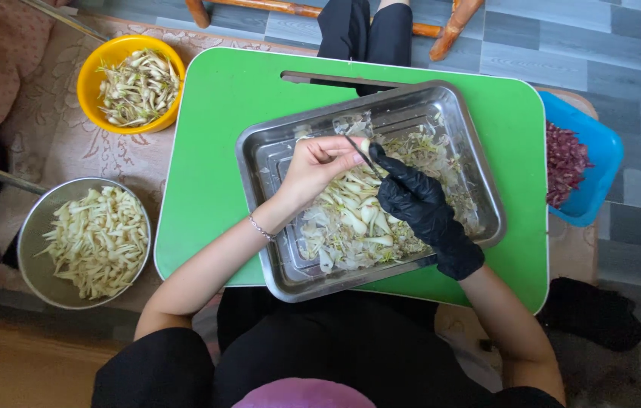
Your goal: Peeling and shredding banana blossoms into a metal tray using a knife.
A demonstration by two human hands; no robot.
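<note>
Center frame: left hand [313, 168] pinches a pale floret [364, 145], gloved right hand [415, 200] pinches its thin stem [358, 153] over steel tray [260, 155] (full of florets); yellow bowl [94, 68] upper left.

Left hand [314, 168]: bare, with thin silver bracelet [261, 228] at wrist. Right hand [420, 208]: covered to the wrist by glossy black glove [441, 227], slightly wrinkled. Forearms uncovered. Black short-sleeved top [184, 370]; black trousers; pinkish-purple rounded headwear at bottom edge of view.
</note>
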